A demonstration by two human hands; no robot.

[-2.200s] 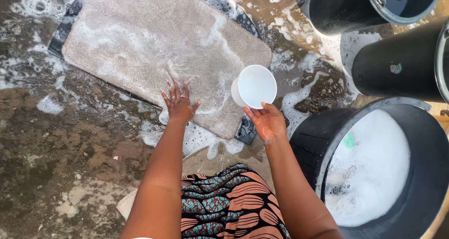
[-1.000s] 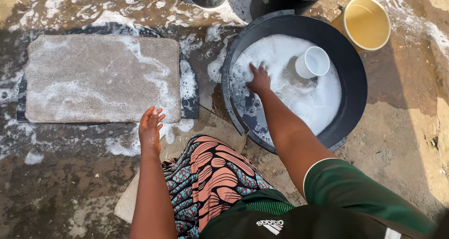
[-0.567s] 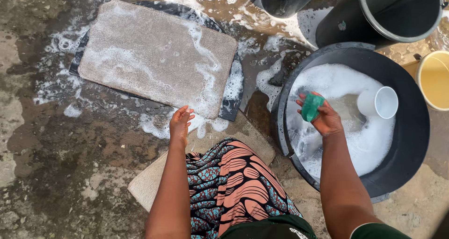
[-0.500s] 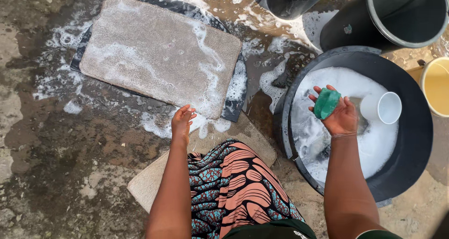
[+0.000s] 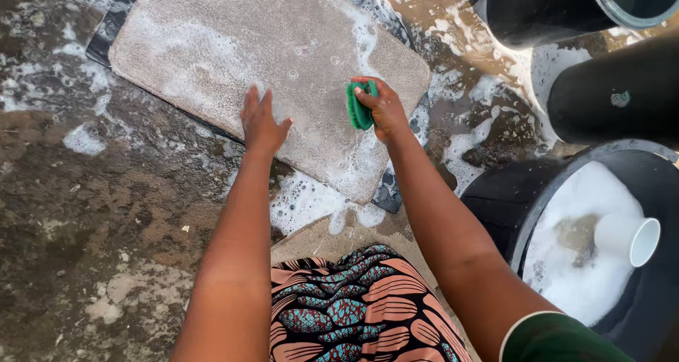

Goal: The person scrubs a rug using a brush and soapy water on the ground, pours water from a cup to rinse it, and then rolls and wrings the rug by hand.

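Outdoors, on rough wet ground (image 5: 106, 213) of brown, mottled concrete or packed earth, patched with white suds and puddles. Daylight falls from above, brighter at the top where soapy water (image 5: 431, 8) runs tan. Two tall black buckets (image 5: 537, 8) stand at upper right. A wide black basin (image 5: 495, 199) of foam sits at lower right, a white cup (image 5: 633, 238) lying in it

The beige mat (image 5: 233, 58) was matt, short-piled cloth, wet and streaked with foam, the green scrubber (image 5: 358, 107) in the right hand (image 5: 385, 111) looked like smooth plastic, the ground (image 5: 99, 213) was rough, wet concrete, and the black basin (image 5: 509, 206) and white cup (image 5: 629, 238) were smooth, slightly glossy plastic.
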